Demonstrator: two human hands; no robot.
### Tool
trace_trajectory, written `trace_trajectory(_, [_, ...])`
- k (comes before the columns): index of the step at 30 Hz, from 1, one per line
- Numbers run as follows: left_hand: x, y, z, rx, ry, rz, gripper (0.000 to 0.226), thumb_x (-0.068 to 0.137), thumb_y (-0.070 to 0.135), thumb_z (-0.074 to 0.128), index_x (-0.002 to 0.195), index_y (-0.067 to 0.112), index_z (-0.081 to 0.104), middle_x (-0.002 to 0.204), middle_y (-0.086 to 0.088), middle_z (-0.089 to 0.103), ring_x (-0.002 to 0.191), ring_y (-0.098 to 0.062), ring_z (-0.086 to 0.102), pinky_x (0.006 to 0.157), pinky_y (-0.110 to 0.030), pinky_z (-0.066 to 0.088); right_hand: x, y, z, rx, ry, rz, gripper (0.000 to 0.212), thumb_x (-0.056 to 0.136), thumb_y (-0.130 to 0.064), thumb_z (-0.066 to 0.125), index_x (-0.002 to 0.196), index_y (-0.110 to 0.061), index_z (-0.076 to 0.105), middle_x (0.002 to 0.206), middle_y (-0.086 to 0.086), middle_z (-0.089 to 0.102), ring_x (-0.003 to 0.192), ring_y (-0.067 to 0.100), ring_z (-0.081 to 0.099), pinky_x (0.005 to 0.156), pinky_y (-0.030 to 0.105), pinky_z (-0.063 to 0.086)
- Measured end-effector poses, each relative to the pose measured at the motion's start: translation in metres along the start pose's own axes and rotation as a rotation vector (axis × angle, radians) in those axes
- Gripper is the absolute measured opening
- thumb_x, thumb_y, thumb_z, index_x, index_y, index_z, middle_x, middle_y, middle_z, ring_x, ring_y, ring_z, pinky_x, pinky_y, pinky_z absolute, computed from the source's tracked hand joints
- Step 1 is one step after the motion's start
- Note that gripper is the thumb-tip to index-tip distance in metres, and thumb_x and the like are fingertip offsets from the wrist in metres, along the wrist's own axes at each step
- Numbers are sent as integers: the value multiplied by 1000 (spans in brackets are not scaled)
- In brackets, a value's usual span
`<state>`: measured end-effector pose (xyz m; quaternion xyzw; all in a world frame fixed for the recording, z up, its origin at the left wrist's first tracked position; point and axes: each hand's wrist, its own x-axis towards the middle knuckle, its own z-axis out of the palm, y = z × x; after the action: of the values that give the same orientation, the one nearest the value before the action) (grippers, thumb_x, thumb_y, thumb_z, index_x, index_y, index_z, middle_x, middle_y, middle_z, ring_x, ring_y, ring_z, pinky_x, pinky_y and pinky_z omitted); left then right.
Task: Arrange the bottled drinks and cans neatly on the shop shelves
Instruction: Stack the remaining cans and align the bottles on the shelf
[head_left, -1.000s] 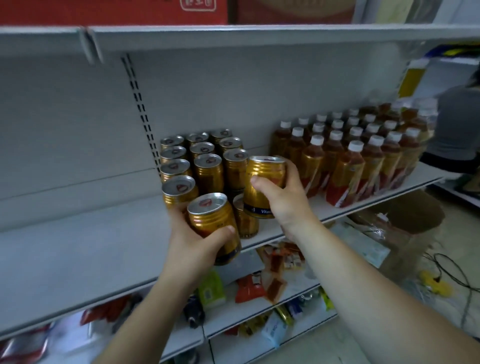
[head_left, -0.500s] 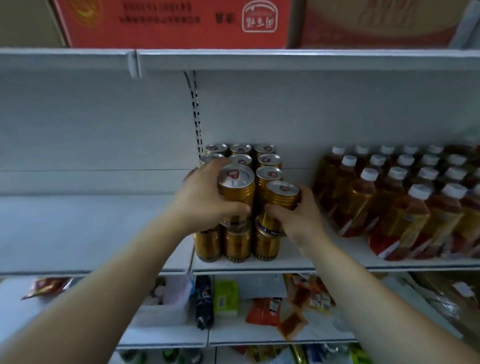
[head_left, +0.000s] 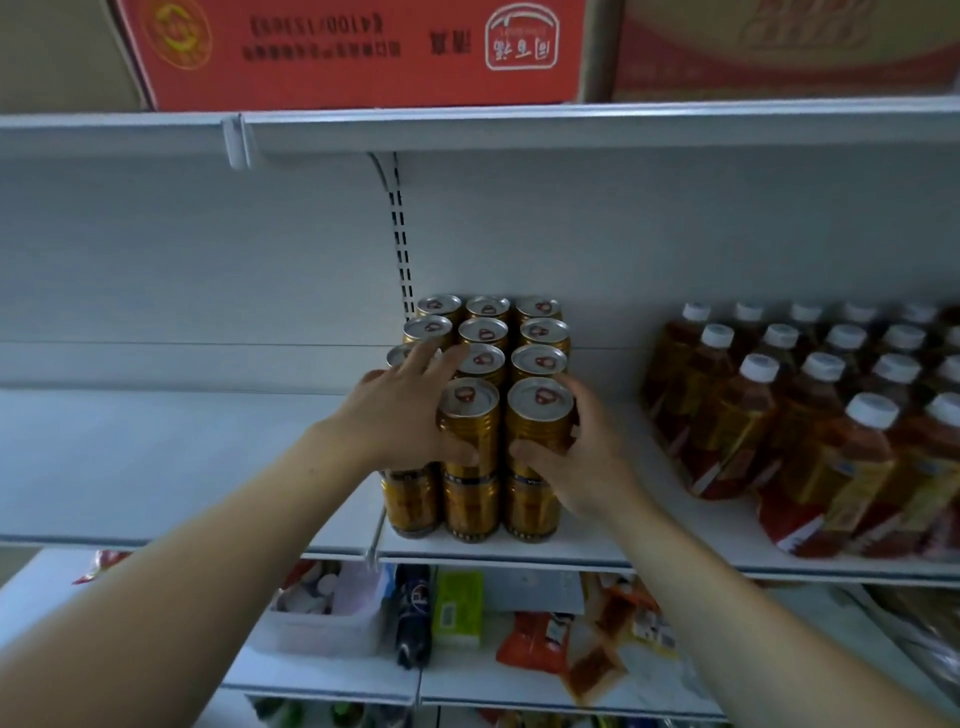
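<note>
Head view: left hand (head_left: 400, 415) grips a gold ribbed metal can (head_left: 468, 426), right hand (head_left: 576, 457) its neighbour (head_left: 539, 421), seating both atop the front row on the white shelf (head_left: 597, 545); amber bottles (head_left: 737, 415) at three o'clock.

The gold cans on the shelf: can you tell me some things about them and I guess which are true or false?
1. The gold cans are stacked in two layers. True.
2. The bottles have red caps. False: the caps are white.
3. The left hand and the right hand each touch a front can of the top layer. True.
4. The bottles stand left of the cans. False: they stand to the right.
5. A red box sits on the shelf above. True.
</note>
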<state>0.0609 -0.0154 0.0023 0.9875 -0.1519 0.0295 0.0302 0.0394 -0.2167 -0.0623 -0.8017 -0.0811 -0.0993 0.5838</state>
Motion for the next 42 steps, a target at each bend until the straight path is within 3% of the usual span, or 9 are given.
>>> trace_trajectory(8, [8,-6,6,45,-44,1,111,67,81,51,150,31,-3,160,0,-3,147,-20,0,112,-49,21,22,-16,-14,-580,-41,-156,102,69,-55,76,150,-28,19,153,3,19,143,20,15,112,38,25])
trace_trajectory(13, [10,-7,9,23,-21,41,110,66,80,52,150,31,1,160,-1,2,146,-23,2,113,-49,20,36,-25,-4,-616,-67,-163,81,78,-51,71,146,-21,38,152,-5,31,141,11,20,106,17,16])
trace_trajectory(19, [5,-27,-13,-910,75,-20,43,83,46,64,123,41,48,122,18,50,108,-9,53,88,-30,44,36,-23,-7,-653,-108,-117,84,75,-58,71,145,-19,42,155,-1,32,145,14,17,116,25,9])
trace_trajectory(22, [11,-40,-4,-1226,230,-260,48,90,41,58,135,36,44,118,7,46,103,-15,50,71,-25,47,39,-34,-9,-624,-131,-89,93,68,-76,51,144,-23,43,153,-3,33,143,14,21,117,31,17])
trace_trajectory(27, [16,-35,17,-1592,80,-280,20,94,23,52,106,38,57,109,0,66,98,-21,65,90,-40,51,54,-39,3,-661,-153,-12,76,84,-64,54,147,-25,37,157,-2,27,145,16,18,119,41,16])
trace_trajectory(32, [17,-41,19,-1676,34,-319,21,95,30,49,114,33,56,106,-5,68,94,-23,67,76,-36,52,55,-44,1,-679,-238,35,73,86,-58,56,147,-25,36,157,-2,28,144,17,20,117,38,18])
trace_trajectory(36, [35,-57,17,-1724,48,-394,51,94,49,45,136,22,47,143,-6,47,128,-22,48,100,-41,42,73,-51,-2,-433,-31,64,69,84,-52,64,143,-23,44,148,-2,40,133,18,41,101,31,35])
trace_trajectory(40, [50,-53,20,-1790,-47,-455,60,94,53,40,136,10,47,120,-6,63,95,-22,65,80,-37,51,114,-42,1,-397,39,293,102,66,-69,67,149,-22,31,152,7,32,135,28,38,106,39,37])
trace_trajectory(42, [55,-50,29,-1873,-74,-423,59,93,55,37,126,11,57,120,-17,65,104,-32,64,94,-48,48,124,-35,7,-399,-52,388,122,51,-81,63,151,-23,25,154,8,30,135,30,37,107,42,37])
